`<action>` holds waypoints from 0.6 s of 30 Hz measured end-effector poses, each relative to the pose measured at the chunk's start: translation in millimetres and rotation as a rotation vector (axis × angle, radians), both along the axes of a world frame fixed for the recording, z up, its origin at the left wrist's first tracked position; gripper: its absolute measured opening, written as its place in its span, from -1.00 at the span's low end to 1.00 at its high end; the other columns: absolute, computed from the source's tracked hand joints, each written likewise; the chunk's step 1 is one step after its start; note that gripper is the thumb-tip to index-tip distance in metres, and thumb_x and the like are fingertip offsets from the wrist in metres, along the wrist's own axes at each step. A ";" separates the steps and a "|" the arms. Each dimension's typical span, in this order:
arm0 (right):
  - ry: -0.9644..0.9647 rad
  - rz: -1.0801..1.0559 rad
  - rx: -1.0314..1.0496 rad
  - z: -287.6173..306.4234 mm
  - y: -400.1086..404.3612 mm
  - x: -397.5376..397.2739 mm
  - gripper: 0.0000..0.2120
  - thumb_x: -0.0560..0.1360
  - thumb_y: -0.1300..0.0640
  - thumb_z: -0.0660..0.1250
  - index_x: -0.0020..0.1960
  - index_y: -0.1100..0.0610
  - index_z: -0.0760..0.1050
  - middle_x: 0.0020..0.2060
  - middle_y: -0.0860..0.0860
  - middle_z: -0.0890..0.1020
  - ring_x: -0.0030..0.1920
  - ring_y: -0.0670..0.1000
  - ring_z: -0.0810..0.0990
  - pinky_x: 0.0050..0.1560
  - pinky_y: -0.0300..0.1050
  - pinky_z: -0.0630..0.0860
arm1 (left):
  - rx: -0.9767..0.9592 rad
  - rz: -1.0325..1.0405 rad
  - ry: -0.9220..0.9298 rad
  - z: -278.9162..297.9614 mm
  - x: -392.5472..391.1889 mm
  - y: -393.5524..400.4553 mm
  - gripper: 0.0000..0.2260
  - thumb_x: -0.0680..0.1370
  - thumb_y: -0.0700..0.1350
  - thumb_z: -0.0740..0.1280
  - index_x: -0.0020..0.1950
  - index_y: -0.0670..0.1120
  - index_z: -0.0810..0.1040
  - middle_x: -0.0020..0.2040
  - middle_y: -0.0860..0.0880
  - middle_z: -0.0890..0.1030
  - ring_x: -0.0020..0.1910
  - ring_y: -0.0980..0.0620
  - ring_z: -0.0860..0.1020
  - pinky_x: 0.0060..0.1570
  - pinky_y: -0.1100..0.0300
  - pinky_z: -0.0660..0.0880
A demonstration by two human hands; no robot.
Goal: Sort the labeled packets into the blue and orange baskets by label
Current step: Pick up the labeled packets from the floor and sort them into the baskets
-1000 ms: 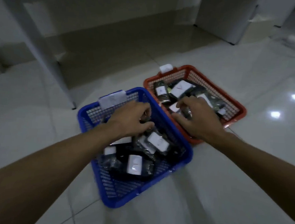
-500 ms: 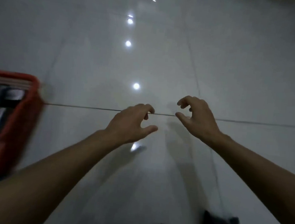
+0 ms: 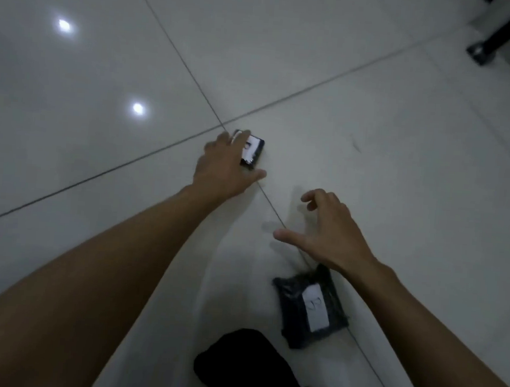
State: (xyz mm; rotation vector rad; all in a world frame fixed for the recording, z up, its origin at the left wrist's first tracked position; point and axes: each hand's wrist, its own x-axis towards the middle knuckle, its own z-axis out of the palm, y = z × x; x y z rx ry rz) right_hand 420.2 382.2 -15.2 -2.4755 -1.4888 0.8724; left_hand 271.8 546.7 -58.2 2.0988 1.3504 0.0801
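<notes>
Two dark packets with white labels lie on the pale tiled floor (image 3: 401,174). My left hand (image 3: 224,163) reaches out over the small far packet (image 3: 254,152); its fingers lie across the packet's left edge and the thumb is spread out below it, not closed round it. The larger packet (image 3: 312,306) lies nearer me. Just beyond that packet my right hand (image 3: 331,230) hovers with fingers spread and loosely bent, holding nothing. Neither basket is in view.
A black rounded shape (image 3: 248,373), probably my clothed leg, fills the bottom middle next to the larger packet. A black furniture foot (image 3: 480,53) stands at the top right corner. Ceiling lights reflect off the glossy tiles at the left.
The view has swung right, away from the baskets, onto the floor. Both empty hands left the baskets; the left now reaches onto the small packet, and the right has opened over the floor.
</notes>
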 end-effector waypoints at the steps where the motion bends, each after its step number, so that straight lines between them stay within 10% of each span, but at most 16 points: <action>1: 0.030 -0.028 -0.065 -0.2 -10.7 3.3 -0.20 0.26 -0.40 0.47 0.34 -0.03 0.32 0.22 -0.07 0.44 0.16 -0.03 0.44 0.11 -0.01 0.47 | 0.025 0.029 0.001 -3.0 7.3 -3.7 -0.27 0.44 0.24 0.38 0.52 0.07 0.19 0.50 -0.11 0.24 0.42 -0.20 0.24 0.33 -0.10 0.27; 10: 0.240 -0.003 -0.390 -0.6 -73.5 15.5 -0.14 0.12 -0.26 0.63 0.27 -0.07 0.29 0.12 -0.08 0.49 0.06 -0.02 0.52 0.08 -0.02 0.55 | 0.220 -0.037 -0.203 -15.6 18.0 -50.1 -0.56 0.41 -0.10 0.40 0.26 -0.01 0.40 0.17 -0.06 0.46 0.07 -0.12 0.45 -0.03 0.01 0.45; 18: 0.586 -0.116 -0.167 -13.0 -66.8 8.2 -0.59 0.25 0.05 0.66 -0.07 -0.03 0.48 -0.09 -0.04 0.63 -0.16 -0.05 0.57 -0.16 -0.11 0.52 | 0.166 -0.097 -0.264 -8.1 -7.3 -56.7 -0.52 0.39 -0.10 0.47 0.24 0.01 0.35 0.11 0.01 0.47 0.04 0.00 0.42 -0.09 0.10 0.44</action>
